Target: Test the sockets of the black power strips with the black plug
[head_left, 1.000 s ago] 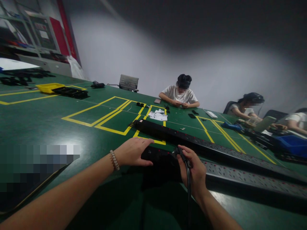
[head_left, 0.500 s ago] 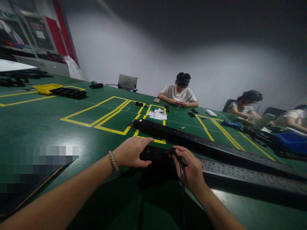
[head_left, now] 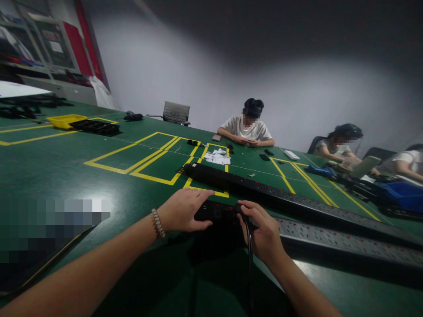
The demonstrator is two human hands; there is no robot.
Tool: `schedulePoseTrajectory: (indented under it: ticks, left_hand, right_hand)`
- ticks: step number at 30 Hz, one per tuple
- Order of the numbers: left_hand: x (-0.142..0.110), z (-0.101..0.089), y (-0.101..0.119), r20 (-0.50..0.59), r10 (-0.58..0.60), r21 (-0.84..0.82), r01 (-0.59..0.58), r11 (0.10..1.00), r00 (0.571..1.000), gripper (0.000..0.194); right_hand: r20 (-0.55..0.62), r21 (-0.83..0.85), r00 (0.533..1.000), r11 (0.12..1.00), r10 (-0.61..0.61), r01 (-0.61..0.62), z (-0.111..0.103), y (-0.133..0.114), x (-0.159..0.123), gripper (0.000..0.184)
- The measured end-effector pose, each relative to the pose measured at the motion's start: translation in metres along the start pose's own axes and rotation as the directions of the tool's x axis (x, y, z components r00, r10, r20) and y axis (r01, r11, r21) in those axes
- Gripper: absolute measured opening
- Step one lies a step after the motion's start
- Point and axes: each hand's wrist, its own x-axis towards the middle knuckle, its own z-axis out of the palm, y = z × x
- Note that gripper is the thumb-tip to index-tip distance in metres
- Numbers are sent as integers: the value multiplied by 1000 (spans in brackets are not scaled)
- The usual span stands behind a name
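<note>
A long black power strip (head_left: 317, 233) with rows of sockets and small red switches runs from in front of me to the right edge. My left hand (head_left: 183, 210), with a beaded bracelet at the wrist, grips its near-left end between thumb and fingers. Closed around a black plug (head_left: 240, 210), my right hand (head_left: 264, 229) presses against the strip's top face; how deep the plug sits is hidden. From the plug a black cable (head_left: 250, 259) hangs toward me. Just behind lies a second power strip (head_left: 251, 186), roughly parallel and touched by neither hand.
Yellow tape (head_left: 150, 178) marks boxes on the green table (head_left: 125, 207). Crumpled white papers (head_left: 217, 157) lie beyond the strips. A yellow tray (head_left: 66, 121) is at far left, a blue bin (head_left: 401, 193) at right. Across the table sits a person (head_left: 246, 127); others work at right.
Both hands keep their holds on the strip and the plug. The view has shifted very slightly; hardly anything else differs.
</note>
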Motion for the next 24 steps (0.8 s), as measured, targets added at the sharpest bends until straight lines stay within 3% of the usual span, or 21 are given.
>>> schedulePoseTrajectory:
  ticks: [7, 13, 24]
  left_hand:
    - [4, 3, 26, -87, 59, -25, -62, 998, 994, 59]
    - [6, 13, 44, -150, 130, -68, -142, 988, 980, 58]
    - [7, 22, 51, -150, 150, -142, -171, 975, 977, 56]
  right_hand:
    - [22, -20, 1000, 1000, 11, -10, 0, -2, 0, 17]
    - [42, -44, 999, 999, 11, -9, 0, -4, 4, 15]
    - [93, -142, 996, 990, 6, 7, -1, -14, 5, 20]
